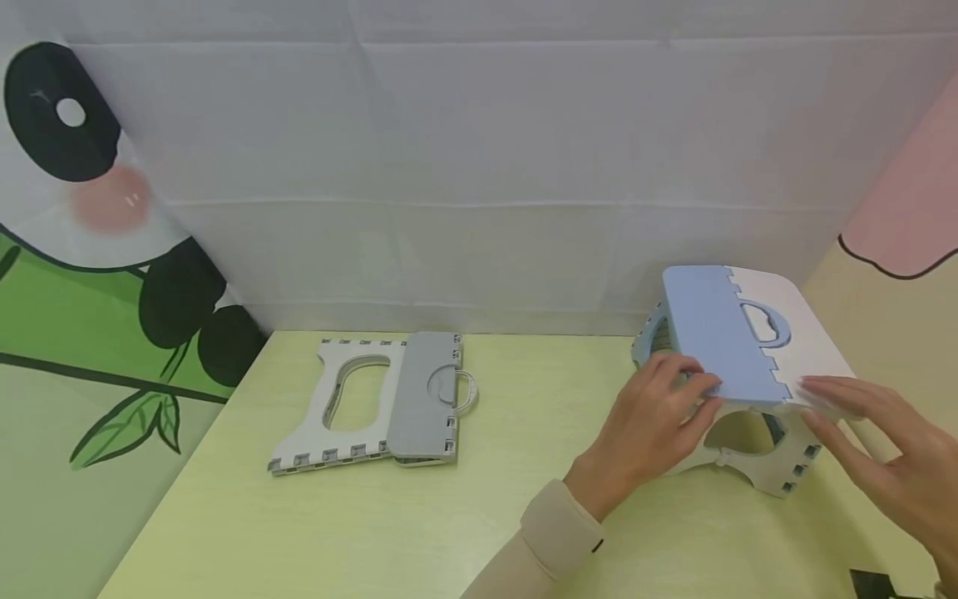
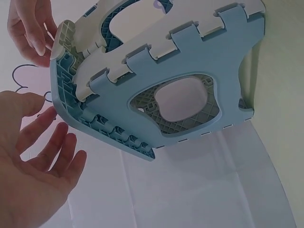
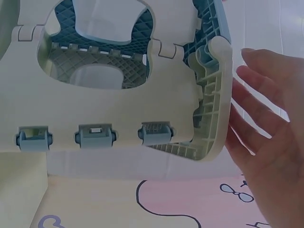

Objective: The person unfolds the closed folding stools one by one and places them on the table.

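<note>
A blue-and-white folding step stool (image 1: 718, 333) stands unfolded at the right of the table, its carry handle (image 1: 778, 324) lying in the top. My left hand (image 1: 659, 408) is at the near blue edge, its fingertips touching the top's rim. In the left wrist view the thumb and index fingertip of the left hand (image 2: 42, 156) meet that rim, the other fingers loosely bent. My right hand (image 1: 891, 441) rests its fingertips on the near white corner. The right wrist view shows the right hand (image 3: 270, 104) with relaxed fingers along the white rim (image 3: 221, 104).
A grey-and-white folding stool (image 1: 422, 399) lies folded flat on the pale yellow table (image 1: 337, 532), left of centre, with its handle loop sticking out to the right. A white cloth backdrop (image 1: 479, 166) hangs behind. A small black object (image 1: 871, 584) shows at the lower right.
</note>
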The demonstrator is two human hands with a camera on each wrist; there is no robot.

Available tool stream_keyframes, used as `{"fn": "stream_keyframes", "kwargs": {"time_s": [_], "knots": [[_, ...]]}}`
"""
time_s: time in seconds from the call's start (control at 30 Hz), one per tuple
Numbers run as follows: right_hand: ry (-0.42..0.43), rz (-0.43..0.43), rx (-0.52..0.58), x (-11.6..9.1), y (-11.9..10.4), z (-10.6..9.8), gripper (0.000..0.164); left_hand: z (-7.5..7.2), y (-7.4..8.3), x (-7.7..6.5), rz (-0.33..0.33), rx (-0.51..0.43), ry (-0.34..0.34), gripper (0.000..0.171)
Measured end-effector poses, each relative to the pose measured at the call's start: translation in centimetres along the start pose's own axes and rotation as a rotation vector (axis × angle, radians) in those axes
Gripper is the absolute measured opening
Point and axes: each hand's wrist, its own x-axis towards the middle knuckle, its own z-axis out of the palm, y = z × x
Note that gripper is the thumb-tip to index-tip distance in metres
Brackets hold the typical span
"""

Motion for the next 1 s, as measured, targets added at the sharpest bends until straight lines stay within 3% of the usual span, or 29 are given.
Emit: {"fn": "stream_keyframes", "kwargs": {"time_s": [0.17,0.43,0.77,1.0], "knots": [[-0.003,0.015,-0.001,0.2,-0.7,0.3,0.072,-0.3,-0.2,-0.5,-0.017,0.018,0.039,0.013],[0.033,-0.073,0.079,1.2,-2.6,0.7,0.065,-0.8,-0.5,-1.3,-0.035,0.001,0.096,0.011],[0.053,-0.166,0.163,2.4,-4.8,1.4,0.053,-1.4,-0.6,-2.2,-0.028,-0.004,0.104,0.012],[0.020,-0.171,0.170,2.6,-5.5,1.9,0.053,-1.8,-0.9,-2.9,-0.034,-0.049,0.102,0.011]]}}
